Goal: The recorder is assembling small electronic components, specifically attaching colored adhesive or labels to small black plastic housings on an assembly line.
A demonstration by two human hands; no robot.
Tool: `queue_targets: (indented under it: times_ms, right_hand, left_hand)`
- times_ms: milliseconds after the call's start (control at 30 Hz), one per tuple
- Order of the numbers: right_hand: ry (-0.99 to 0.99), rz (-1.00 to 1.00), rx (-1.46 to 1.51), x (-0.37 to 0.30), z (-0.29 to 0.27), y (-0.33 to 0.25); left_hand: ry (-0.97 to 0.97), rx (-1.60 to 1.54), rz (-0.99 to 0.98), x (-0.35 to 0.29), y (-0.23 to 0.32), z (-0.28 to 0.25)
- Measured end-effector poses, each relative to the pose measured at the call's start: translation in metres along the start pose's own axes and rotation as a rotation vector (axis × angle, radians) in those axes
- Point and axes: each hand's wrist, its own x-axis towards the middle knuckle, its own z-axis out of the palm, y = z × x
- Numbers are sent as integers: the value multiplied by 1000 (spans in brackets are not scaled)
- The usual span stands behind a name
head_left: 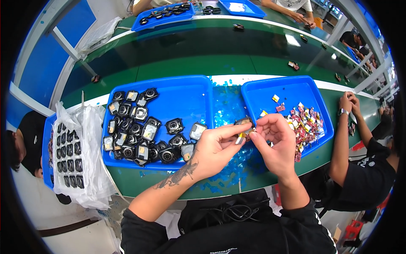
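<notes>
Over the bench [139,183] — hands [216,149] [277,142] pinching small parts [241,139].

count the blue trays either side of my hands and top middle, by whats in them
Blue rectangular plastic trays with black parts: 2 (near left, far left)
Trays with small red, white and yellow parts: 1
Trays with flat white item: 1
Total: 4

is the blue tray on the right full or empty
Partly full: the blue tray holds a heap of small multicoloured pieces, with its blue bottom visible beyond them.
</notes>
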Motion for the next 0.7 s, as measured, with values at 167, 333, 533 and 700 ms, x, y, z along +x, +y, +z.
queue_targets:
  times_ms: [167, 333, 533, 700]
  right_hand:
    - [118, -77, 3, -5, 9, 9]
    - [148, -85, 40, -5, 10, 8]
    - [174, -130, -4, -8, 11, 14]
    - [153, -266, -253, -7, 12, 15]
  left_hand:
    - [0, -61, -9, -1, 1, 3]
    - [29, -79, -32, -1, 3, 3]
    - [34, 16, 9, -1, 1, 7]
    - [70, -59, 28, 0, -1, 10]
